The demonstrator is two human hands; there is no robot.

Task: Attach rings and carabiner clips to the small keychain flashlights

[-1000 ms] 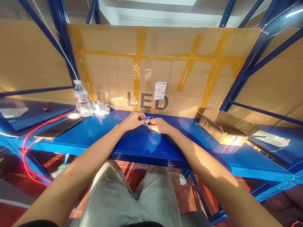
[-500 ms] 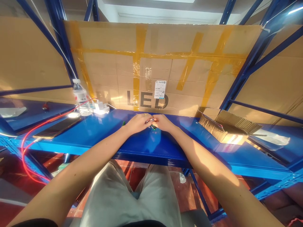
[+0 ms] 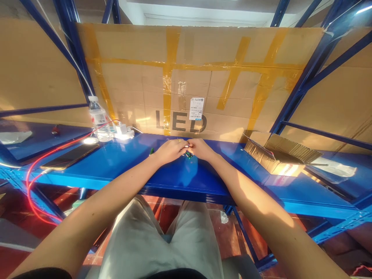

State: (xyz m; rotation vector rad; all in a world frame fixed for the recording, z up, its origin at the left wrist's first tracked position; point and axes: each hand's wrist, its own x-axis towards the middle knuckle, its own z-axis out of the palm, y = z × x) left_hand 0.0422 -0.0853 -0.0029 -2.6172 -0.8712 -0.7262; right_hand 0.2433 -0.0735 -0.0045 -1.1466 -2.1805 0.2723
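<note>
My left hand (image 3: 173,149) and my right hand (image 3: 200,148) meet over the middle of the blue shelf top (image 3: 186,178). Their fingers are curled and pressed together at the tips, around something too small and too covered to name. Just below the fingertips a small shiny green piece (image 3: 188,154) shows; whether it is held or lies on the shelf I cannot tell. Another small green thing (image 3: 151,151) lies beside my left wrist, partly hidden behind it.
On the left stand a water bottle (image 3: 99,119) and a white plug adapter (image 3: 123,131), with a phone (image 3: 71,157) on a red cable (image 3: 29,182). An open cardboard box (image 3: 276,159) sits at right. A large cardboard sheet (image 3: 133,89) closes off the back.
Both hands stay in place with only slight finger movement. The reddish glint seen between the fingertips earlier is less visible now.
</note>
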